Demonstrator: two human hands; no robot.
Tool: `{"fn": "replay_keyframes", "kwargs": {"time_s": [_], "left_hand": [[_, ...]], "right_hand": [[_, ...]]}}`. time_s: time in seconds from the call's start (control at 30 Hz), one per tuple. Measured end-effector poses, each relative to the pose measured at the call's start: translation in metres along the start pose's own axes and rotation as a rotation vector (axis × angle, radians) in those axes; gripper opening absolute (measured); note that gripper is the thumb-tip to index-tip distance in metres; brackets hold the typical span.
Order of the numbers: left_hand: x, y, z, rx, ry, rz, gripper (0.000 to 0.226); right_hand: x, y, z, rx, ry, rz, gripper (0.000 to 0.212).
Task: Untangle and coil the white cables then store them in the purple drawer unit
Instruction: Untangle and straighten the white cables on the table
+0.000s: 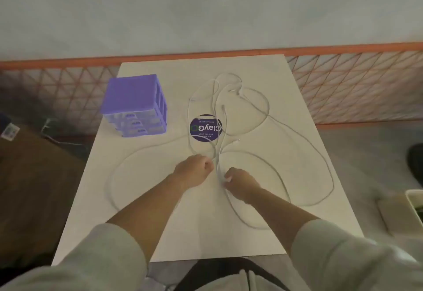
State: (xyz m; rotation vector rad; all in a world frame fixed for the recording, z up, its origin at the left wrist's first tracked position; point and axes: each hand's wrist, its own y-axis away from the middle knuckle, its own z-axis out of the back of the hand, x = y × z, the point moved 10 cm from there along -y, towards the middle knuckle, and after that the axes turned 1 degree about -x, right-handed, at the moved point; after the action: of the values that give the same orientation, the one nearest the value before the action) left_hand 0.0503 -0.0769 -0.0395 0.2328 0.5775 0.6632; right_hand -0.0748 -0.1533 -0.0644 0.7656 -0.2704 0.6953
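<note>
Pale sleeves frame two forearms reaching over the white counter (160,233), where the left hand (194,168) and right hand (240,184) each pinch a strand of the white cables (263,160), which sprawl in crossed loops around a round purple sticker (206,127). Nothing looks coiled yet; the purple drawer unit (135,103), far left, stands with drawers closed, so nearly all the work remains.

I see a matt, smooth white desk (263,240), thin white cables (304,144) that look like smooth plastic, a purple plastic drawer unit (135,98) with translucent fronts, a glossy round sticker (206,128), soft cloth sleeves (96,258).
</note>
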Motion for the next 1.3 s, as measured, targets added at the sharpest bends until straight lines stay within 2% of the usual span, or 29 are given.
{"fn": "replay_keyframes", "kwargs": {"time_s": [0.1, 0.23, 0.37, 0.47, 0.57, 0.67, 0.73, 0.8, 0.87, 1.0, 1.1, 1.2, 1.3], "left_hand": [[0.004, 0.001, -0.01, 0.037, 0.022, 0.027, 0.032], [0.008, 0.003, -0.021, 0.061, 0.085, 0.038, 0.033], [0.01, -0.001, -0.024, 0.054, 0.136, 0.059, 0.035], [0.009, -0.007, -0.026, 0.078, 0.261, 0.121, 0.042], [0.0, -0.015, -0.024, 0.094, 0.586, 0.189, 0.046], [-0.008, -0.019, -0.013, 0.067, 1.026, 0.264, 0.035], [-0.01, -0.022, -0.001, 0.031, 1.253, 0.292, 0.024], [-0.008, -0.025, 0.015, -0.013, 1.385, 0.299, 0.017], [-0.005, -0.027, 0.031, -0.052, 1.399, 0.292, 0.013], [-0.001, -0.024, 0.052, -0.097, 1.335, 0.225, 0.01], [-0.01, -0.019, 0.06, -0.091, 1.247, 0.142, 0.012], [-0.017, -0.014, 0.063, -0.072, 1.231, 0.115, 0.012], [-0.017, -0.009, 0.07, -0.083, 1.368, 0.1, 0.011]], "right_hand": [[-0.008, 0.006, -0.009, 0.007, -0.114, -0.069, 0.029], [-0.015, 0.01, -0.01, -0.074, -0.193, -0.108, 0.02], [-0.016, 0.012, -0.008, -0.131, -0.259, -0.129, 0.02], [-0.008, 0.013, -0.007, -0.162, -0.463, -0.131, 0.018], [0.007, 0.013, -0.001, -0.172, -0.696, -0.108, 0.024], [0.018, 0.017, 0.01, -0.189, -0.769, -0.046, 0.017], [0.019, 0.02, 0.01, -0.127, -0.777, -0.028, 0.015], [0.018, 0.023, 0.001, 0.017, -0.781, -0.024, 0.014], [0.012, 0.028, -0.005, 0.115, -0.761, -0.069, 0.017], [-0.005, 0.031, -0.01, 0.184, -0.754, -0.192, 0.02], [0.019, 0.027, -0.005, 0.257, -1.031, -0.143, 0.025], [0.057, 0.019, 0.022, 0.176, -1.15, 0.008, 0.028], [0.071, 0.018, 0.05, 0.004, -1.01, 0.097, 0.027]]}}
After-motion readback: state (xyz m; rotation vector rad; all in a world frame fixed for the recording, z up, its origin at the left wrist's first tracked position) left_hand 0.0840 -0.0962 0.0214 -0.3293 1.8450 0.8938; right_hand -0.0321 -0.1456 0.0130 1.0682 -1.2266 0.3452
